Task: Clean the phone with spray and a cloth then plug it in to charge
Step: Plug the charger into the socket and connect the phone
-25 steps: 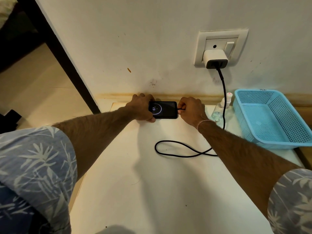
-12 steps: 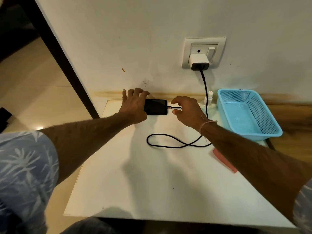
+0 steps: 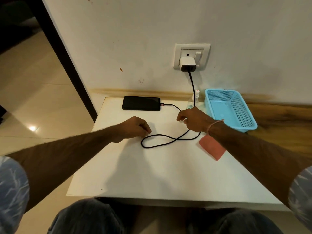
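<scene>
Where cable (image 3: 166, 138) enters phone (image 3: 141, 103), cloth (image 3: 211, 147) lies apart

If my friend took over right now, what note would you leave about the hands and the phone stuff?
Left hand: loosely curled, empty, beside the looped black charging cable.
Right hand: curled over that cable; grip unclear.
Black rectangular phone: flat on the white table, cable plugged in, white charger block in the wall socket.
Pink cloth: by the right wrist.
Done: plugged in.
Left: confirm charging; screen dark.

The white table (image 3: 152, 174) carries a dark phone (image 3: 141, 103), looped black cable (image 3: 176, 139), red cloth (image 3: 212, 148), spray bottle (image 3: 197, 94) and blue basket (image 3: 243, 107).
</scene>
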`<state>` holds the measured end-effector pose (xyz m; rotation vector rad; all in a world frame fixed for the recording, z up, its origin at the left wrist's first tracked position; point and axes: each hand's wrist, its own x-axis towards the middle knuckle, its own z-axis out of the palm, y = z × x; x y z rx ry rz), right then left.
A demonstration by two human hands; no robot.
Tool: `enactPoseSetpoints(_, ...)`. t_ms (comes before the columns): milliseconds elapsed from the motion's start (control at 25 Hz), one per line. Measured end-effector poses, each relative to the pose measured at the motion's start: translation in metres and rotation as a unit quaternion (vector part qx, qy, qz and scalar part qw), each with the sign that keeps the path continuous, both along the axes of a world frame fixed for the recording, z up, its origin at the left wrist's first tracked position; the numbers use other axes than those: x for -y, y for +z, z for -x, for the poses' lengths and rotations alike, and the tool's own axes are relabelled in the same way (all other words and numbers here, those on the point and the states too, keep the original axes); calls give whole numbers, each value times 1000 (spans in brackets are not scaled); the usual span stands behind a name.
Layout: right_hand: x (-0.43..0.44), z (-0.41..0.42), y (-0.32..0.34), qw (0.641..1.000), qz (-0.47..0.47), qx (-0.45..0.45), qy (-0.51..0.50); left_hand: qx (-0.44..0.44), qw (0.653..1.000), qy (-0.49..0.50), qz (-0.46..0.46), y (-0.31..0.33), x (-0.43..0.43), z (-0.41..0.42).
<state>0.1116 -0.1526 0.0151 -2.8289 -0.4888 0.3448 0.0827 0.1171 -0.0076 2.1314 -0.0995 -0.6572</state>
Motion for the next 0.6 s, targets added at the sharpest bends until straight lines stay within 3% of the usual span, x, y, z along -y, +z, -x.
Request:
enactPoseSetpoints(120, 0, -3, -5, 1000, 6, -22, -1, -33, 998, 6, 44, -1, -13, 8)
enactPoseSetpoints(280, 0, -5, -11, 999, 14, -41, 21, 52, 983, -81, -157, -20, 2, 19)
enactPoseSetpoints(440, 1, -8, -8, 996, 53, -42, 62, 129, 963, -136, -194, -23, 3, 15)
enactPoseSetpoints(600, -10, -2, -6, 992, 57, -49, 104, 149, 958, -91, -229, -10, -44, -4)
